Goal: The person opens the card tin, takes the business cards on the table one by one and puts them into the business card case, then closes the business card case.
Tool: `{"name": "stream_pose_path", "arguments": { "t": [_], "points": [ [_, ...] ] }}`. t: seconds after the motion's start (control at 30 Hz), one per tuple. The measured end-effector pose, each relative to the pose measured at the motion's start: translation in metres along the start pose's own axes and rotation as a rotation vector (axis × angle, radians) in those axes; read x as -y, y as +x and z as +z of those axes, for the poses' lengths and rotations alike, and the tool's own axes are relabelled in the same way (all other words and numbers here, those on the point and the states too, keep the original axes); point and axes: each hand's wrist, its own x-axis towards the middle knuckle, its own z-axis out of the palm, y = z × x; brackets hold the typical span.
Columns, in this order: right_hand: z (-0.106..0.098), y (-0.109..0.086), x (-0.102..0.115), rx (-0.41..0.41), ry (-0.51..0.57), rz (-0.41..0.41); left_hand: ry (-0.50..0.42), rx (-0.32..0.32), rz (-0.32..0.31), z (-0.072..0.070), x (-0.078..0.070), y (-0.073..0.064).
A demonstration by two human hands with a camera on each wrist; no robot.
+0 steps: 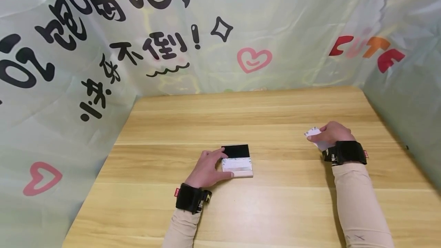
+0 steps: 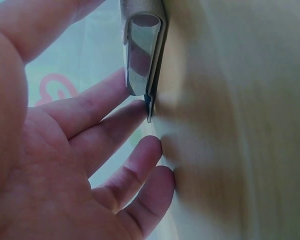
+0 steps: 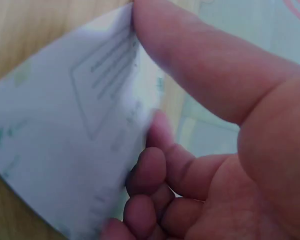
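A small card case [image 1: 246, 173] lies on the wooden table with its lid folded back, showing a black inside and a printed white card [image 1: 237, 163] in the tray. My left hand [image 1: 206, 169] holds it from the left, thumb along the front edge and fingertips at the back. From the left wrist view, the case [image 2: 161, 37] is seen end-on, with the ring and little fingers curled beside it. Off to the right, my right hand [image 1: 332, 133] pinches another white card [image 3: 50, 115] with green leaf print and a boxed block of text. That card is slightly bent.
The wooden table [image 1: 282, 209] reaches back to a pale fabric sheet [image 1: 296, 30] with lettering and hearts, which also rises along the left and right sides. Both wrists wear black straps [image 1: 351, 152].
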Motion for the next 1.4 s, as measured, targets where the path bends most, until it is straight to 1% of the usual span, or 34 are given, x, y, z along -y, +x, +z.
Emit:
{"name": "stream_pose_path", "arguments": {
  "t": [0.03, 0.17, 0.27, 0.37, 0.47, 0.57, 0.63, 0.7, 0.77, 0.83, 0.93, 1.1, 1.17, 1.33, 1.4],
  "points": [
    [0.001, 0.001, 0.000, -0.009, 0.009, -0.006, 0.002, -0.002, 0.001, -0.001, 0.000, 0.000],
    [0.009, 0.007, 0.009, -0.102, 0.063, -0.060, 0.004, -0.002, 0.001, -0.001, 0.000, 0.000],
    [0.020, 0.010, 0.024, -0.164, 0.120, -0.100, 0.003, -0.001, 0.001, -0.001, -0.001, 0.000],
    [0.038, 0.014, 0.046, -0.173, 0.147, -0.173, 0.002, -0.001, 0.004, -0.001, -0.002, 0.000],
    [0.061, 0.017, 0.071, -0.139, 0.198, -0.276, 0.002, 0.001, -0.002, -0.001, -0.003, 0.000],
    [0.078, 0.014, 0.099, -0.059, 0.283, -0.399, 0.007, 0.004, -0.006, -0.001, -0.003, 0.001],
    [0.085, 0.009, 0.114, -0.007, 0.326, -0.495, 0.011, 0.005, -0.005, 0.000, -0.003, 0.001],
    [0.090, 0.002, 0.127, 0.062, 0.371, -0.580, 0.014, 0.008, -0.003, 0.000, -0.003, 0.002],
    [0.094, -0.005, 0.137, 0.127, 0.400, -0.644, 0.018, 0.014, -0.007, 0.000, -0.003, 0.002],
    [0.098, -0.011, 0.145, 0.178, 0.414, -0.684, 0.021, 0.015, -0.013, 0.000, -0.003, 0.002],
    [0.104, -0.018, 0.154, 0.214, 0.387, -0.728, 0.019, 0.009, -0.026, -0.001, -0.003, 0.002],
    [0.112, -0.026, 0.162, 0.182, 0.244, -0.799, -0.002, -0.005, -0.043, -0.001, -0.004, 0.002],
    [0.114, -0.029, 0.163, 0.186, 0.206, -0.811, -0.003, -0.004, -0.050, -0.001, -0.004, 0.001],
    [0.116, -0.034, 0.164, 0.247, 0.155, -0.808, 0.002, -0.005, -0.050, -0.001, -0.005, 0.001],
    [0.117, -0.035, 0.165, 0.247, 0.125, -0.815, 0.005, -0.006, -0.047, -0.001, -0.004, 0.001]
  ]
}}
